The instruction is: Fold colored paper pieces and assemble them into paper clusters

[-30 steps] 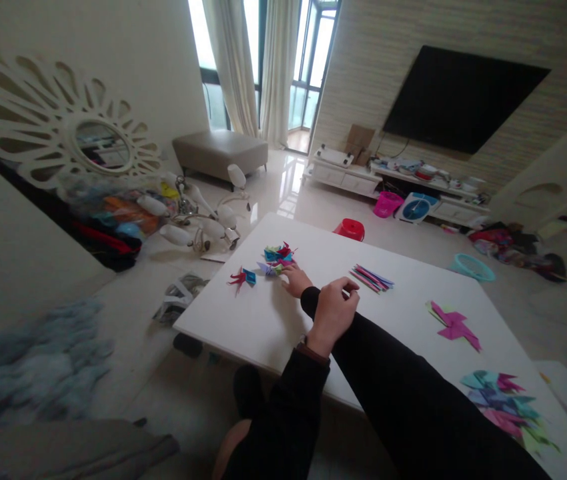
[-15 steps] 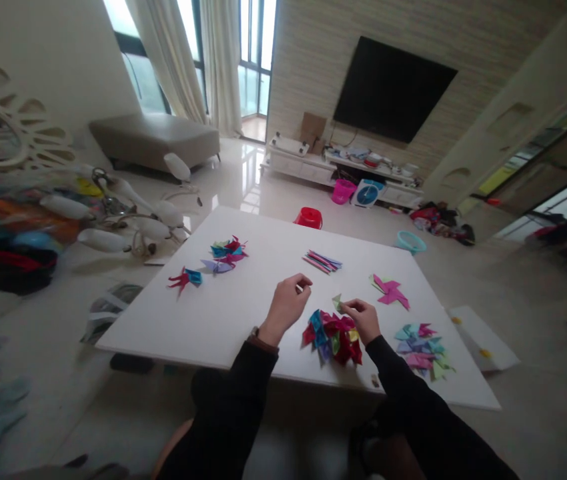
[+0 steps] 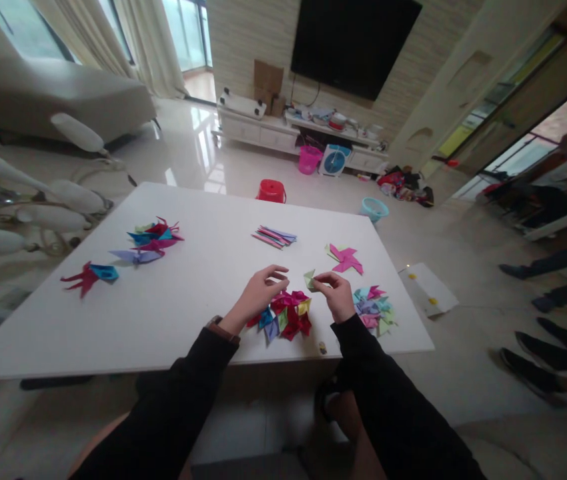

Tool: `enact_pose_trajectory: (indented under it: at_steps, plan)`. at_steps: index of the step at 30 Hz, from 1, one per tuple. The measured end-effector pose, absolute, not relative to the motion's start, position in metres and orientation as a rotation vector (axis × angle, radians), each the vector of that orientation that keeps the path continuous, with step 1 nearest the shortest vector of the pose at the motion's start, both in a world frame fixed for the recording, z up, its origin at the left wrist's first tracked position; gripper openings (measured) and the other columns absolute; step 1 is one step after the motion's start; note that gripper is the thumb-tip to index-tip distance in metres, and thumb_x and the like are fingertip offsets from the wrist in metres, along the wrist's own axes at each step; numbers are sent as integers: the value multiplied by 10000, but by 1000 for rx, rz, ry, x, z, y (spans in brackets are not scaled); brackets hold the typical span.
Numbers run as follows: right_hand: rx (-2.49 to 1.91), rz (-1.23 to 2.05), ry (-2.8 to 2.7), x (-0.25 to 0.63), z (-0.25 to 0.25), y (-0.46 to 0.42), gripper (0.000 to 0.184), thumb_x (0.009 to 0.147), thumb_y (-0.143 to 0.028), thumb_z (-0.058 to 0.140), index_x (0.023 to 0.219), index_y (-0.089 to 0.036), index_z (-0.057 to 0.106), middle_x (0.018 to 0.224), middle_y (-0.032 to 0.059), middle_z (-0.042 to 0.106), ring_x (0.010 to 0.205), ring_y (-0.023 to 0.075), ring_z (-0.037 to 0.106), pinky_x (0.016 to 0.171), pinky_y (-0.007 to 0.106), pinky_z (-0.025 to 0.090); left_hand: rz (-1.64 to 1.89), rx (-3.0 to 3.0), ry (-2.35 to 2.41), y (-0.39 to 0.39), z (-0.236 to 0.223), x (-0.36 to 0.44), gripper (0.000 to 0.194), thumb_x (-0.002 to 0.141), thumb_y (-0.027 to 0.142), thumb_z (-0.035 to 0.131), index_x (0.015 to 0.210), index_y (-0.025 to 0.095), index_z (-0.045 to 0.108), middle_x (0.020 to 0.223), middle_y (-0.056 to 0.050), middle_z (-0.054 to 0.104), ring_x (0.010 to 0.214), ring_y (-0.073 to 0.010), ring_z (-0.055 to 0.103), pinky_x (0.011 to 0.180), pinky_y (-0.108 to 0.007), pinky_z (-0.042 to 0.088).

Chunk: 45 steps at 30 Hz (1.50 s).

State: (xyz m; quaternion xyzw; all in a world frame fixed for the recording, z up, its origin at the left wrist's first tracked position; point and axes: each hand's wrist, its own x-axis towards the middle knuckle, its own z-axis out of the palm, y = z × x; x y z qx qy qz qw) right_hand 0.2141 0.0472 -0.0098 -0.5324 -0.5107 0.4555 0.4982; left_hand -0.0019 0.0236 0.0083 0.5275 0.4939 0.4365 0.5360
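Observation:
Between the fingertips of my right hand (image 3: 334,293) is a small pale green folded paper piece (image 3: 309,279), held above the white table (image 3: 173,320). My left hand (image 3: 262,291) hovers to its left, fingers apart and holding nothing. Just below both hands lies a pile of folded papers (image 3: 291,319) in red, pink, blue, yellow and lilac. To the right of my right hand sits a second cluster of pastel folded papers (image 3: 374,309). Farther back rests a pink and green paper pinwheel (image 3: 345,259).
Thin folded paper strips (image 3: 274,237) lie mid-table. Paper cranes (image 3: 153,241) and a red and blue paper figure (image 3: 90,277) are at the left. Past the far edge stand a red bucket (image 3: 271,191) and a blue basin (image 3: 374,209). People's feet show at the right.
The view has swung to the right. My left hand has spread its fingers and come nearer the right one, which still pinches the green paper.

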Motion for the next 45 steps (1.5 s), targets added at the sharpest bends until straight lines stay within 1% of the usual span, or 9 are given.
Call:
enact_pose_trajectory:
  at_steps: [2, 4, 10, 12, 17, 30, 36, 41, 45]
  plan:
    - [-1320, 1002, -1419, 216, -6, 41, 184, 701, -357, 806, 738, -196, 726, 746, 30, 720, 725, 199, 679, 717, 355, 559, 1020, 1253, 1122, 23, 8, 9, 455, 803, 358, 725, 1216, 176, 674, 1185, -138, 707, 915, -215, 724, 793, -336, 586]
    - [-1312, 882, -1587, 217, -3, 36, 146, 755, -351, 774, 757, -210, 735, 788, 32, 729, 800, 207, 678, 743, 348, 550, 1000, 1254, 1056, 23, 6, 18, 506, 773, 373, 768, 1229, 173, 679, 1239, -152, 693, 959, -236, 724, 815, -351, 589]
    - [-1231, 675, -1841, 218, 2, 25, 30, 821, -261, 700, 801, -242, 710, 809, 26, 717, 823, 203, 651, 728, 339, 539, 945, 1258, 1006, 25, -2, 35, 318, 770, 362, 769, 981, 125, 746, 963, -116, 766, 862, -232, 732, 786, -340, 588]
    - [-1220, 667, -1859, 219, 4, 23, 24, 834, -263, 693, 827, -242, 702, 825, 29, 716, 834, 204, 649, 725, 336, 534, 944, 1253, 1011, 26, -2, 36, 300, 775, 360, 764, 960, 124, 747, 924, -108, 768, 852, -232, 732, 776, -337, 587]
    - [-1232, 665, -1815, 221, 7, 23, 89, 842, -314, 697, 864, -230, 678, 883, 40, 698, 869, 203, 649, 727, 325, 527, 988, 1235, 1042, 26, 0, 33, 311, 767, 385, 777, 938, 128, 747, 941, -100, 770, 845, -216, 728, 775, -323, 587]
    - [-1202, 743, -1787, 215, 7, 25, 125, 850, -310, 681, 918, -205, 676, 930, 41, 662, 856, 176, 646, 703, 290, 525, 1047, 1158, 1141, 23, -3, 13, 396, 680, 394, 863, 958, 131, 764, 980, -111, 784, 912, -258, 747, 795, -349, 604]
    - [-1139, 710, -1810, 211, 9, 24, 62, 864, -243, 671, 913, -207, 688, 908, 32, 644, 805, 159, 638, 692, 288, 517, 1062, 1134, 1153, 22, -3, 13, 407, 658, 406, 878, 935, 126, 774, 939, -120, 785, 888, -270, 748, 811, -378, 605]
    - [-1088, 665, -1889, 211, 6, 24, 155, 825, -224, 739, 978, -214, 715, 915, 25, 623, 824, 162, 627, 704, 288, 505, 1036, 1152, 1137, 20, 2, 15, 373, 658, 376, 879, 917, 129, 775, 916, -114, 786, 894, -277, 750, 803, -371, 607]
    - [-1076, 662, -1939, 211, 0, 24, 120, 848, -202, 712, 962, -214, 744, 884, 26, 617, 799, 158, 613, 719, 296, 497, 997, 1170, 1119, 19, 3, 18, 351, 667, 332, 874, 928, 122, 773, 907, -113, 784, 877, -278, 752, 800, -377, 613]
